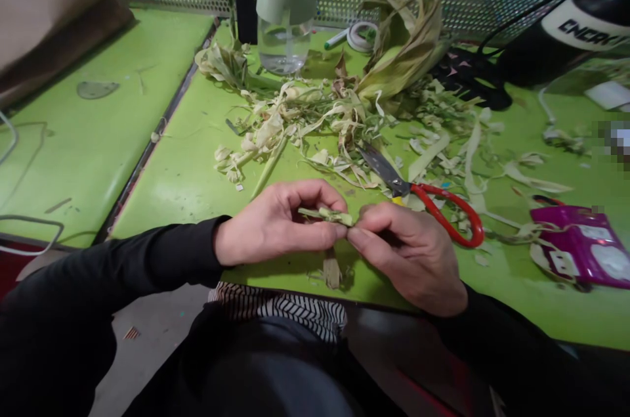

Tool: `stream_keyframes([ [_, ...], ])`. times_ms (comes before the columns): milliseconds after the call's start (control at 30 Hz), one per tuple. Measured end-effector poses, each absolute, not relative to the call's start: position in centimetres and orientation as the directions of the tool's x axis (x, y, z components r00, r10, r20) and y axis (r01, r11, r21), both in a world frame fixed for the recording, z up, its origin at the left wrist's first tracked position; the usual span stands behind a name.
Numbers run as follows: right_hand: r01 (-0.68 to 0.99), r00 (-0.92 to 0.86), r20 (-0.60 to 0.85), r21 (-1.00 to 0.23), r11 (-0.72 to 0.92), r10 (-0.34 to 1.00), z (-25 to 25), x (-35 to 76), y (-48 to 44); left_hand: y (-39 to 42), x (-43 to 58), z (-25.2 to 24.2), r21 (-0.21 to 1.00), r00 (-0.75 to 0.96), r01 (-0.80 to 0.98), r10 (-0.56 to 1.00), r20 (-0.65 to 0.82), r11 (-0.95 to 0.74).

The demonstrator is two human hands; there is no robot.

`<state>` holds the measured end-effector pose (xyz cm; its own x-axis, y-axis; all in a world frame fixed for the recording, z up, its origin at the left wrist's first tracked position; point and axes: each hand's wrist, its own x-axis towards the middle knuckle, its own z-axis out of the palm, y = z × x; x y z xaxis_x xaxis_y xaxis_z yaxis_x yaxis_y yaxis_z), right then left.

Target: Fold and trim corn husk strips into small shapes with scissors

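Between thumb and fingers, my left hand pinches a small bundle of pale green corn husk. My right hand is closed at the bundle's right end, thumb and forefinger pressed together there; whatever lies between those fingertips is too small to make out. A dry strip of husk shows just below the hands, near the table edge. Beyond my right hand lie scissors with red handles, their blades pointing up and left. Loose husk scraps are spread over the green table ahead of my hands.
A water bottle stands at the back, beside a tape roll and a large dry husk bunch. A purple packet lies right, a black bottle behind it. A brown paper bag sits back left.
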<state>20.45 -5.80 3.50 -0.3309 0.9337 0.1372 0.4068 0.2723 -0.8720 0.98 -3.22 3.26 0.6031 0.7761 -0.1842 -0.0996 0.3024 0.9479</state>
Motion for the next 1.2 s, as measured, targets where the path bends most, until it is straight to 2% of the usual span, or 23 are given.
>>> stream_keyframes([
  [167, 0.406, -0.273, 0.101, -0.89, 0.21, 0.957, 3.2, 20.5, -5.6, -2.2, 0.8, 2.9, 0.934, 0.645, -0.133, 0.744, -0.174, 0.333],
  [333, 0.28, -0.119, 0.109, -0.95, 0.139, 0.987, 2.0, 21.3, -4.7, -0.7, 0.2, 1.9, 0.914, 0.67, -0.201, 0.731, -0.134, 0.352],
  [467, 0.293, -0.164, 0.081, -0.948, 0.127, 0.983, 1.7, 21.5, -4.1, -0.2, 0.2, 1.6, 0.932, 0.618, -0.164, 0.771, -0.157, 0.322],
  [600, 0.201, -0.231, 0.008, -0.978, 0.056, 0.973, 1.7, 20.9, -3.5, -0.2, 0.8, 1.4, 0.934, 0.543, -0.209, 0.828, -0.137, 0.291],
  [700, 0.193, -0.271, -0.037, -0.981, 0.017, 0.962, 1.6, 20.4, -3.3, -0.2, 1.1, 1.4, 0.927, 0.53, -0.219, 0.835, -0.148, 0.304],
  [833, 0.206, -0.165, 0.046, -0.975, 0.08, 0.985, 1.5, 20.0, -2.7, -0.2, 1.5, 1.6, 0.928, 0.541, -0.24, 0.833, -0.115, 0.284],
  [933, 0.173, -0.059, 0.132, -0.975, 0.141, 0.989, 1.6, 20.0, -1.8, 0.2, 2.1, 1.9, 0.952, 0.546, -0.161, 0.827, -0.133, 0.26],
  [1033, 0.106, 0.007, 0.197, -0.975, 0.195, 0.98, 2.0, 19.9, -0.2, 1.1, 2.8, 2.8, 0.981, 0.542, -0.096, 0.836, -0.089, 0.166],
  [1133, -0.01, 0.028, 0.216, -0.976, 0.216, 0.976, 2.4, 19.5, 1.6, 2.1, 3.9, 4.0, 0.99, 0.463, -0.127, 0.886, 0.004, 0.062],
  [1200, -0.082, 0.077, 0.244, -0.965, 0.25, 0.967, 2.5, 19.2, 2.9, 2.7, 5.0, 4.6, 0.986, 0.396, -0.156, 0.918, 0.005, 0.062],
])
